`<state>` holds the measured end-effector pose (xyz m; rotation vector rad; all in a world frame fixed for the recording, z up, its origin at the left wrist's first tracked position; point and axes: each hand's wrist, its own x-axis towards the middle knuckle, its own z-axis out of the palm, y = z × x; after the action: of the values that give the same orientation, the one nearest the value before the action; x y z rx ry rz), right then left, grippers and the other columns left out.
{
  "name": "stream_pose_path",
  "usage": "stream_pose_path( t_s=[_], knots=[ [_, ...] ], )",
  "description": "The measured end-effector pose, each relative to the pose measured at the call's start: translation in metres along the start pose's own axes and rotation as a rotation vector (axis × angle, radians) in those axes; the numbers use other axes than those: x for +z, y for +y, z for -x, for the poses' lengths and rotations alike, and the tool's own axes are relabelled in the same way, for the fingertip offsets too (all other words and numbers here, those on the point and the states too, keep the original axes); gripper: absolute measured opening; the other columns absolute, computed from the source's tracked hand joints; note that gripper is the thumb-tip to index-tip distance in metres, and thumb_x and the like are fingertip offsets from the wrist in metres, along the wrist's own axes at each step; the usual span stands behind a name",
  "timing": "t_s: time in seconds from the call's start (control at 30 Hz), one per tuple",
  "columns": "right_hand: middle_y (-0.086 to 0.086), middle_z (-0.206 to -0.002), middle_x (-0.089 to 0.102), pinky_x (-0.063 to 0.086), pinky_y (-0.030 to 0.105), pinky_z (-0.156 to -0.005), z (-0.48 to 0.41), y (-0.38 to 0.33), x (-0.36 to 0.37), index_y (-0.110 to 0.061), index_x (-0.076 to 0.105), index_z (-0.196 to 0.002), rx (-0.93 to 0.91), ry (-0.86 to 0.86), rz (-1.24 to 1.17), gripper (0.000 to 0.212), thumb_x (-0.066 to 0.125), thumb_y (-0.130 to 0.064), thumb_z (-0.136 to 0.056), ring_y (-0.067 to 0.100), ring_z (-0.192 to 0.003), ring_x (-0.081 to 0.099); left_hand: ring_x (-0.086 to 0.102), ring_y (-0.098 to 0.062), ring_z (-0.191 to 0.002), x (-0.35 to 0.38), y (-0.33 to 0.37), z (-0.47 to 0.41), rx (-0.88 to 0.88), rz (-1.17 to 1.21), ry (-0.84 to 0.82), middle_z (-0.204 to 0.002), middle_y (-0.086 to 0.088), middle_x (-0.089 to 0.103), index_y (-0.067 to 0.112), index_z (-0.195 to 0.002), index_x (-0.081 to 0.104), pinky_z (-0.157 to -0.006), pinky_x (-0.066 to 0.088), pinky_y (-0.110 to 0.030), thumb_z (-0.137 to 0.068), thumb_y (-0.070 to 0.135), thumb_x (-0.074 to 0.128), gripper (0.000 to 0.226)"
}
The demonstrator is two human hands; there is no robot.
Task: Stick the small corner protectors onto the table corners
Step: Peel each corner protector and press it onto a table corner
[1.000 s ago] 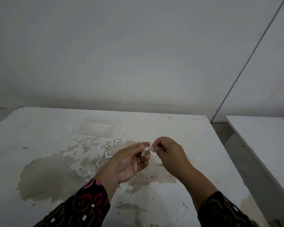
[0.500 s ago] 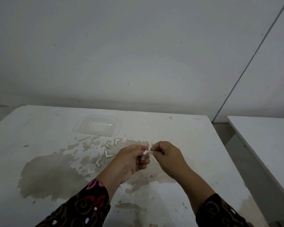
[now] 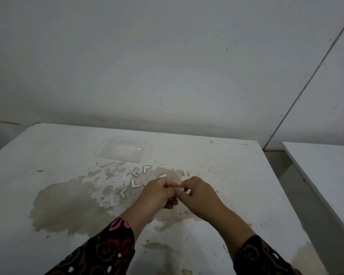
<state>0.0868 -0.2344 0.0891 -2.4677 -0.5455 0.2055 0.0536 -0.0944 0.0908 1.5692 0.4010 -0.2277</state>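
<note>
Plainly, the fingertips [image 3: 173, 184] of both hands are pinched together on one corner protector [image 3: 179, 189], mostly hidden between them. The left hand [image 3: 159, 194] and right hand [image 3: 202, 195] meet low over the table [image 3: 236, 175]. The piece is probably featherlight, bendy and tacky once peeled, so best held by its edges. Spare protectors [image 3: 135, 184] lie at ten o'clock of the hands, and a clear tray [image 3: 105, 150] at eleven.
</note>
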Motion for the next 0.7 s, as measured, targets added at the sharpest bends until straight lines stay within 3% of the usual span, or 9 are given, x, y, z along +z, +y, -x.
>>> stream_pose_path(
  t_s=[0.2,0.37,0.47,0.53,0.6,0.7],
  knots=[
    [-0.005,-0.089,0.051,0.034,0.013,-0.062,-0.009,-0.001,0.006,-0.014,0.065,-0.090,0.093,-0.006,-0.101,0.019,0.049,-0.024,-0.094,0.010,-0.081,0.049,0.063,-0.013,-0.059,-0.003,-0.010,-0.001,0.053,-0.164,0.078,-0.080,-0.006,0.065,0.011,-0.098,0.062,-0.060,0.051,-0.026,-0.089,0.010,0.061,0.009],
    [0.007,-0.087,0.061,0.043,0.030,-0.067,-0.013,-0.003,0.014,-0.010,0.062,-0.084,0.310,0.096,-0.416,0.022,0.045,-0.018,-0.095,0.021,-0.075,0.054,0.063,-0.014,-0.061,-0.023,-0.020,-0.004,0.027,-0.177,0.219,-0.090,-0.006,0.061,0.016,-0.097,0.060,-0.059,0.051,-0.027,-0.088,0.004,0.054,0.016],
    [0.006,-0.088,0.064,0.048,0.032,-0.071,-0.013,-0.003,0.024,-0.008,0.065,-0.091,0.316,0.007,-0.308,0.022,0.048,-0.022,-0.095,0.020,-0.077,0.057,0.062,-0.015,-0.070,-0.041,-0.028,-0.002,-0.012,-0.201,0.293,-0.101,-0.006,0.062,0.018,-0.104,0.060,-0.059,0.050,-0.025,-0.089,0.010,0.057,0.017],
    [0.008,-0.094,0.067,0.050,0.034,-0.076,-0.015,-0.007,0.034,-0.007,0.067,-0.096,0.295,-0.088,-0.237,0.023,0.049,-0.021,-0.094,0.019,-0.078,0.058,0.058,-0.016,-0.068,-0.052,-0.033,0.000,-0.027,-0.201,0.322,-0.095,-0.004,0.063,0.018,-0.100,0.061,-0.060,0.049,-0.027,-0.089,0.014,0.060,0.012],
    [0.007,-0.110,0.067,0.047,0.030,-0.083,-0.018,-0.016,0.045,-0.009,0.068,-0.108,0.252,-0.159,-0.151,0.027,0.046,-0.015,-0.094,0.019,-0.093,0.061,0.054,-0.015,-0.060,-0.061,-0.036,0.003,-0.047,-0.147,0.320,-0.086,-0.004,0.062,0.014,-0.098,0.062,-0.053,0.043,-0.026,-0.089,0.012,0.060,0.009],
    [0.005,-0.134,0.055,0.038,0.023,-0.098,-0.023,-0.032,0.054,-0.013,0.058,-0.128,0.180,-0.241,0.021,0.038,0.039,-0.007,-0.095,0.019,-0.122,0.051,0.055,-0.016,-0.056,-0.073,-0.035,0.006,-0.070,-0.077,0.305,-0.084,-0.008,0.063,0.011,-0.102,0.061,-0.050,0.044,-0.024,-0.092,0.010,0.057,0.011]
  ],
)
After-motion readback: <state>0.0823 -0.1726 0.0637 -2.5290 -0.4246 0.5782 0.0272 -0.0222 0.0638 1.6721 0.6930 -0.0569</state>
